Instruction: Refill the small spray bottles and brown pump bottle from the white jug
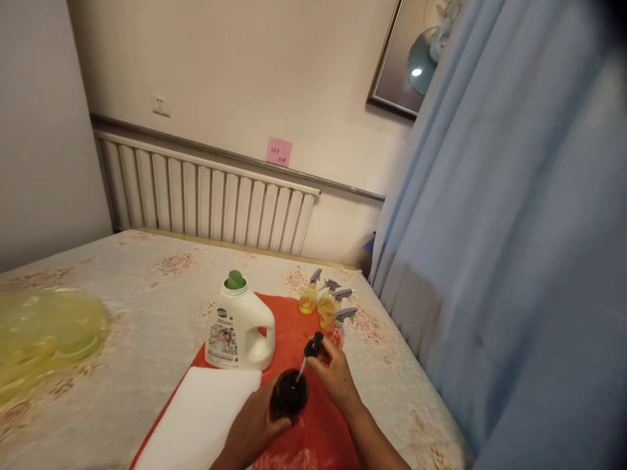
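My left hand (257,421) is wrapped round a dark round jar (290,395) from its left side, low over a red sheet (281,320). Between the fingers of my right hand (334,375) is a dropper (312,346) with a black top. Its clear tube slants down to the jar's mouth; how deep the tip goes I cannot tell. A white jug (230,333) with a green spout stands behind my left hand. White paper (198,418) lies left of that hand. Beyond my right hand are several spray bottles (308,297) with grey triggers, holding yellow or reddish liquid.
A flower-patterned cover (161,307) lies under everything. At the far left sits a see-through yellow plastic thing (53,326). A blue curtain (490,228) hangs along the right edge. Behind are a white radiator (206,196) and a wall with a pink note (279,151).
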Demonstrator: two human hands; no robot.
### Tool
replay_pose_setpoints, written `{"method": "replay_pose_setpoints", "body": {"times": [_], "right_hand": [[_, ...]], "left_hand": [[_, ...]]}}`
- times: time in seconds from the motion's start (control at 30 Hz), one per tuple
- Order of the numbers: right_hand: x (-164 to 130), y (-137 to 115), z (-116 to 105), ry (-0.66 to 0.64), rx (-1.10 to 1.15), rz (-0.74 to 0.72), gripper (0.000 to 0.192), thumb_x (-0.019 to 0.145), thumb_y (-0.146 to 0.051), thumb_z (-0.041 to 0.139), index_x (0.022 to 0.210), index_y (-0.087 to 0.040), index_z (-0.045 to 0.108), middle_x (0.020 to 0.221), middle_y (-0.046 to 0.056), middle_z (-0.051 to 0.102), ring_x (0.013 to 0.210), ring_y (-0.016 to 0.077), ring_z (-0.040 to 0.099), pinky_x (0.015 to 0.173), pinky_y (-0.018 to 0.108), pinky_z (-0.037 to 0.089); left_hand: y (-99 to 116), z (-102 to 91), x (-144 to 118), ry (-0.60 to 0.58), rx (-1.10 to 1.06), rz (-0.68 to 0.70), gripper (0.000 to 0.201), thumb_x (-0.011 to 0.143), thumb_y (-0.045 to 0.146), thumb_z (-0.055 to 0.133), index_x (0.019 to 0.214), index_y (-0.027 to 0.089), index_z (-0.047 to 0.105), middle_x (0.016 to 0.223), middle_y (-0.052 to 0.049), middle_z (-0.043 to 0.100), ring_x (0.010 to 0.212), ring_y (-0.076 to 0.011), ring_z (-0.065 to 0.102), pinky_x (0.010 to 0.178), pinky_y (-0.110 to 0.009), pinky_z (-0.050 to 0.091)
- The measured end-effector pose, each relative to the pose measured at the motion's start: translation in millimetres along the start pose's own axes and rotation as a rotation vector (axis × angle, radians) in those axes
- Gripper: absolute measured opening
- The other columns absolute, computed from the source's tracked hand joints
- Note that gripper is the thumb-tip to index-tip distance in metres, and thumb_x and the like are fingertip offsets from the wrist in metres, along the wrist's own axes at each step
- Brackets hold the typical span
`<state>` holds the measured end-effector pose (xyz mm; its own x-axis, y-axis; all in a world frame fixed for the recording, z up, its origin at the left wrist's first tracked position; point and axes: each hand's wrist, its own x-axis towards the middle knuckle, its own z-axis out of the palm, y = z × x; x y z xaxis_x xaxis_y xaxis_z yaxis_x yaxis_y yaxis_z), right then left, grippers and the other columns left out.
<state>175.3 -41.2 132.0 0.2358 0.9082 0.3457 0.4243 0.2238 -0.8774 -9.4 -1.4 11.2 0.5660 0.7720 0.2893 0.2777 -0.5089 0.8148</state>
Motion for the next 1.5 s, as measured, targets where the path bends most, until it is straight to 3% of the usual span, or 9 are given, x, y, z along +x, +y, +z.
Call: {"method": "replay_pose_setpoints", "body": {"times": [0.13,0.37,0.63,0.9,1.03,1.17,1.23,1.4,1.5], "right_hand": [[-8.4,6.7,10.5,-0.038,-0.062,-0.005,0.015,0.071,-0.013,0.061,0.083,-0.019,0.067,0.078,-0.001,0.066,0.075,0.0174,0.059,0.071,0.026,0.046],[-19.9,26.2,21.0,-0.095,-0.104,0.046,0.026,0.068,-0.011,0.060,0.091,-0.019,0.071,0.089,0.003,0.072,0.085,0.0219,0.064,0.082,0.031,0.048],[-22.4,32.9,22.0,-0.124,-0.121,0.057,0.028,0.068,-0.009,0.061,0.091,-0.020,0.072,0.091,0.003,0.073,0.087,0.0227,0.065,0.083,0.032,0.048],[-17.7,27.2,21.3,-0.198,-0.311,-0.016,0.012,0.071,-0.009,0.060,0.074,-0.019,0.065,0.076,0.000,0.066,0.077,0.0180,0.059,0.072,0.026,0.041],[-20.9,31.5,25.5,-0.102,-0.355,0.005,0.009,0.071,-0.015,0.066,0.077,-0.020,0.064,0.082,0.001,0.065,0.080,0.0192,0.059,0.074,0.028,0.042],[-27.6,41.5,36.8,0.074,-0.393,0.059,0.017,0.065,-0.022,0.074,0.076,-0.019,0.061,0.079,0.001,0.063,0.077,0.0205,0.057,0.072,0.030,0.044],[-29.7,43.6,38.7,0.091,-0.375,0.087,0.021,0.063,-0.022,0.075,0.080,-0.019,0.063,0.081,0.003,0.064,0.079,0.0220,0.059,0.074,0.032,0.047],[-26.5,33.9,24.0,-0.127,-0.140,0.021,0.056,0.065,-0.013,0.065,0.120,-0.023,0.064,0.118,0.006,0.068,0.110,0.0253,0.061,0.100,0.039,0.046],[-21.8,25.7,18.5,-0.202,-0.052,-0.009,0.048,0.069,-0.009,0.056,0.111,-0.024,0.070,0.112,0.004,0.071,0.108,0.0238,0.063,0.101,0.039,0.046]], "left_hand": [[2.1,-1.4,0.7,-0.012,-0.013,0.014,0.073,0.072,0.041,0.076,0.138,0.034,0.044,0.129,-0.002,0.066,0.114,-0.0271,0.063,0.099,-0.039,0.048],[7.9,-3.7,2.5,-0.015,-0.034,-0.003,0.071,0.071,0.041,0.076,0.135,0.033,0.047,0.127,-0.003,0.067,0.113,-0.0277,0.063,0.099,-0.039,0.049],[-4.3,-0.6,0.8,0.009,-0.010,0.017,0.079,0.071,0.057,0.073,0.140,0.031,0.045,0.126,-0.007,0.067,0.113,-0.0313,0.064,0.102,-0.045,0.049],[-0.1,-1.3,1.4,-0.008,-0.027,0.008,0.072,0.073,0.051,0.073,0.137,0.033,0.046,0.130,-0.005,0.065,0.116,-0.0292,0.062,0.101,-0.042,0.049],[0.0,-0.5,1.4,-0.002,-0.021,0.009,0.073,0.072,0.051,0.073,0.137,0.032,0.047,0.129,-0.005,0.066,0.115,-0.0295,0.063,0.099,-0.041,0.050],[2.3,-1.8,2.2,-0.014,-0.027,0.012,0.072,0.072,0.052,0.073,0.136,0.030,0.049,0.127,-0.006,0.068,0.111,-0.0293,0.065,0.095,-0.040,0.052],[4.6,-3.1,2.3,-0.009,-0.027,0.004,0.071,0.072,0.050,0.073,0.136,0.030,0.049,0.126,-0.006,0.068,0.110,-0.0292,0.065,0.096,-0.041,0.052],[10.3,-5.6,2.0,-0.001,-0.046,0.009,0.071,0.071,0.043,0.076,0.136,0.033,0.047,0.129,-0.004,0.066,0.113,-0.0276,0.064,0.099,-0.040,0.050],[12.0,-5.3,2.5,0.004,-0.051,-0.007,0.069,0.071,0.042,0.076,0.134,0.031,0.049,0.125,-0.004,0.069,0.110,-0.0272,0.065,0.096,-0.038,0.051]]}}
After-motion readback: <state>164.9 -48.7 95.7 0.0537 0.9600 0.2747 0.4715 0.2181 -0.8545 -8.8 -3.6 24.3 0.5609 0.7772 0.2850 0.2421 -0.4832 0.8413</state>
